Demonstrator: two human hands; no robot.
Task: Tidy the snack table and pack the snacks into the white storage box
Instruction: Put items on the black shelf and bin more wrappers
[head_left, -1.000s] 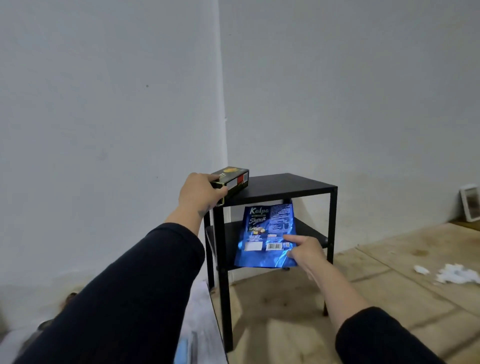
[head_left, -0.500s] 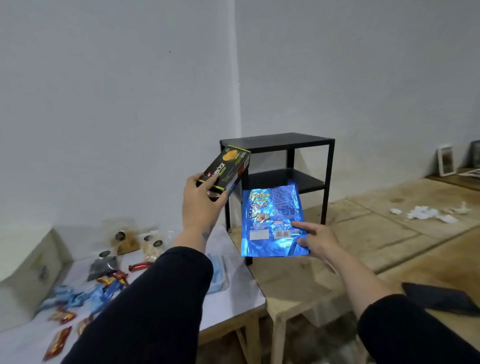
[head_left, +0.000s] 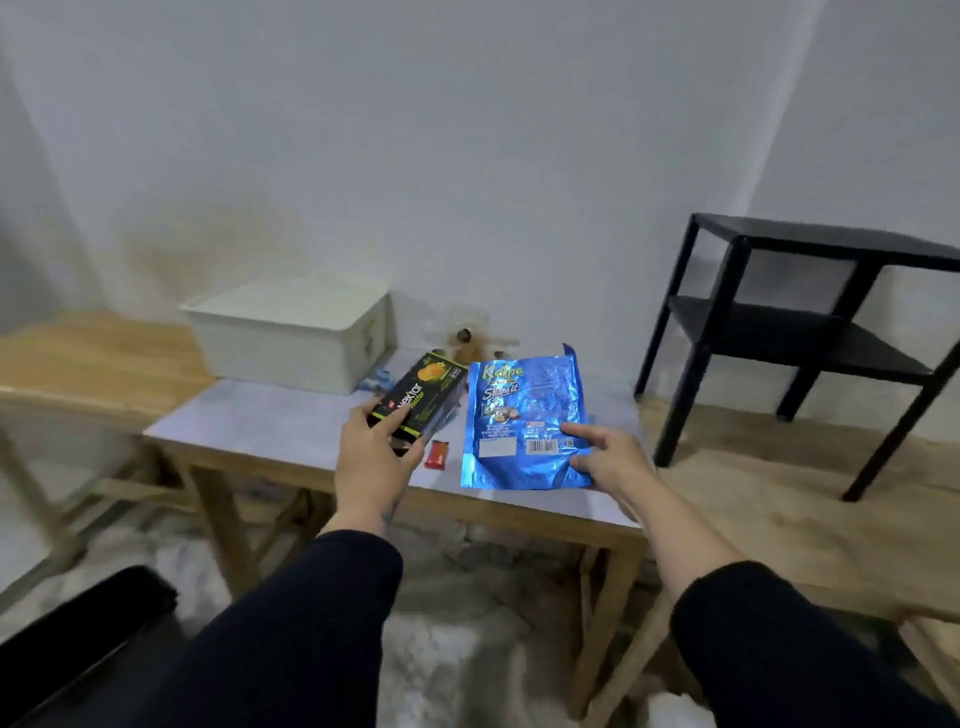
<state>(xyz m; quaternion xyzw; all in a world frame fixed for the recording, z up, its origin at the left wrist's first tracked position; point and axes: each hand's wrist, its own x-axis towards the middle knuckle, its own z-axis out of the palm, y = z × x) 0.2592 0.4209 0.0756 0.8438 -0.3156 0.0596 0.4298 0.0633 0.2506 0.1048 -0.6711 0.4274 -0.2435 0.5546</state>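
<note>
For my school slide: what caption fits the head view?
Two hands carry a black Nextar box and blue Kalpa bag toward the white storage box.

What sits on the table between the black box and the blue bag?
Head view: a small red wrapper lies between the black box and the blue bag.

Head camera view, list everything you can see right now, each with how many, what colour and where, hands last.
storage box: one, white, far left of the table top, by the wall
table: one, wooden legs with pale top, centre
snack box: one, black and green with an orange picture, held above the table
foil pouch: one, blue, held above the table's right half
small wrapper: one, red, on the table between the two held items
clear packets: blurred, count unclear, at the back by the wall
shelf unit: one, black, right of the table
left hand: grips the snack box
right hand: pinches the foil pouch's lower right corner
</note>
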